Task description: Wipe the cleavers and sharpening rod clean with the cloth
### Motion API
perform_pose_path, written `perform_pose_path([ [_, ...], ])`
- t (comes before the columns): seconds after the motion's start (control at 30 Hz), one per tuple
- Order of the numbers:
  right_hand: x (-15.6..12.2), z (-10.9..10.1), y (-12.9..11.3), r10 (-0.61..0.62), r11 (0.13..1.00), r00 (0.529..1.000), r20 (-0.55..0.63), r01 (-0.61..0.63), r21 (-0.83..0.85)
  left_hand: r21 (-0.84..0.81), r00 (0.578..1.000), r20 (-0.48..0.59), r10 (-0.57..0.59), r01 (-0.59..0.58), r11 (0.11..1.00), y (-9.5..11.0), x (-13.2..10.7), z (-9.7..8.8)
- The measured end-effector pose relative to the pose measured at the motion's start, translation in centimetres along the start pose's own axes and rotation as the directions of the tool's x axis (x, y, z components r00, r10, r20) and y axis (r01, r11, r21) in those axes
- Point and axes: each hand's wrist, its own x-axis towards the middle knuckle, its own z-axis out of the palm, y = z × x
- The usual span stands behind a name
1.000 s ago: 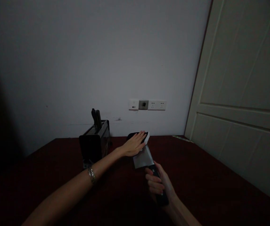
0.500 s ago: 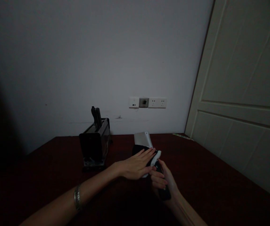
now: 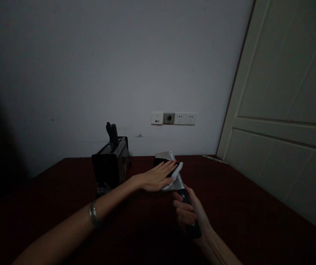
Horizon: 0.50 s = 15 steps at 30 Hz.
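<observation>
Cleaver (image 3: 184, 196) held in grip of right hand (image 3: 191, 216), left hand (image 3: 155, 178) atop.

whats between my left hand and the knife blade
A black and white cloth, lying flat under the left hand and on the blade of the knife, as the head view shows.

Knife block (image 3: 110, 166) on dark red table (image 3: 243, 206); wall sockets (image 3: 173, 118); door (image 3: 284, 110).
</observation>
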Motion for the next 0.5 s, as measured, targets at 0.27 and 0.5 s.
perform_pose_path([
  [0.27, 0.0, 0.2, 0.6, 0.06, 0.997, 0.996, 0.068, -0.064, 0.049, 0.068, 0.99, -0.052, -0.133, 0.136, 0.988, -4.4, 2.4, -1.5],
  [0.5, 0.2, -0.1, 0.3, 0.03, 0.998, 0.997, 0.078, -0.033, 0.047, 0.12, 0.99, -0.117, -0.075, 0.089, 0.989, -3.8, 3.1, -0.4],
])
